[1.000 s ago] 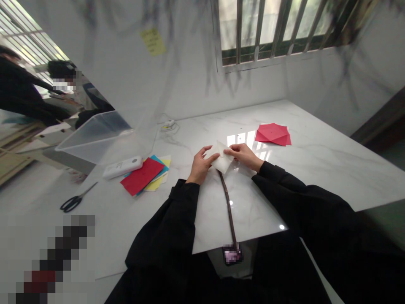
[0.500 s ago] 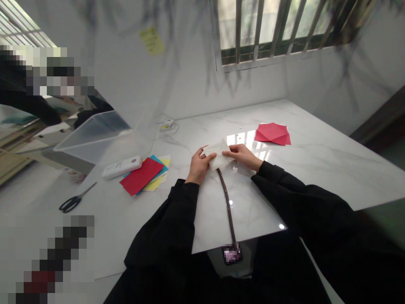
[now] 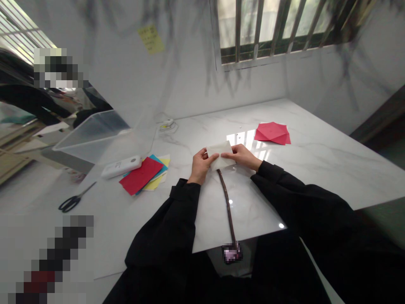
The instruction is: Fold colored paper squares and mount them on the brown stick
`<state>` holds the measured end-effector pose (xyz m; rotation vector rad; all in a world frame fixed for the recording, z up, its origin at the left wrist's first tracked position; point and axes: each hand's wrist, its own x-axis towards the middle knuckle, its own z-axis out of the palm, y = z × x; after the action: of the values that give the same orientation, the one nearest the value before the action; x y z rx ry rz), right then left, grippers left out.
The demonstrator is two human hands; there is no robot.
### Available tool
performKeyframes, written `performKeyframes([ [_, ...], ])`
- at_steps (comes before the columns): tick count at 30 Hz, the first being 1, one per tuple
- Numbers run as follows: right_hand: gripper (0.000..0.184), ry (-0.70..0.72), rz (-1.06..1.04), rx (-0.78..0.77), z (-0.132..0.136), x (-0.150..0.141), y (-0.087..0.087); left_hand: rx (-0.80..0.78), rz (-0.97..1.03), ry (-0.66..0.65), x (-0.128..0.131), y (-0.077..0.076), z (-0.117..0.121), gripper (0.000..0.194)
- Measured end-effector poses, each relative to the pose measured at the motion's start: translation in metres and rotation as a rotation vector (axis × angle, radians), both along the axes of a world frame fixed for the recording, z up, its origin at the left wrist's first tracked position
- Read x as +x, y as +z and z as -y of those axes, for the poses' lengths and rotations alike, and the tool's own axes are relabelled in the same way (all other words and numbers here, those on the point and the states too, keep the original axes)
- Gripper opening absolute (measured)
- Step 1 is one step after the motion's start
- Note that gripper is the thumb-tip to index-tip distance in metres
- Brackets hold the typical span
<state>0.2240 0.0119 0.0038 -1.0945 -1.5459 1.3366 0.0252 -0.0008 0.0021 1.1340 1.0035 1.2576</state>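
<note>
A pale cream sheet of paper is held up above the table between my two hands. My left hand pinches its left side, thumb on the near face and fingers behind. On the right side my right hand grips it the same way, with the two thumb tips close together near the middle. Below the paper a dark brown cord or strap runs down toward my body, ending at a blurred-out patch past the table's near edge; its upper end is hidden by the paper.
Red paper sheets lie at the right back. To the left are a stack of coloured paper, a white oblong device, scissors and a clear plastic bin. A small white object with a cable sits by the wall. Another person is at far left.
The cream paper has been pulled flatter and now faces me more squarely. My thumbs have shifted slightly nearer each other; the other person at the left has moved a little.
</note>
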Motion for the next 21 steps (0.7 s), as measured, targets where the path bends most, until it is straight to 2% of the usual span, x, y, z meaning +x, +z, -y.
performKeyframes([
  [7, 0.038, -0.02, 0.047, 0.046, -0.0039, 0.0007, -0.0049, 0.072, -0.06, 0.0, 0.001, -0.0047, -0.0019, 0.064],
  [14, 0.047, -0.082, 0.011, 0.054, -0.0066, 0.0011, -0.008, -0.005, -0.045, -0.07, -0.0011, -0.003, -0.0039, 0.061],
  [21, 0.051, -0.067, 0.022, 0.028, -0.003, 0.001, -0.003, 0.004, -0.124, -0.042, -0.0004, -0.0033, -0.0028, 0.059],
])
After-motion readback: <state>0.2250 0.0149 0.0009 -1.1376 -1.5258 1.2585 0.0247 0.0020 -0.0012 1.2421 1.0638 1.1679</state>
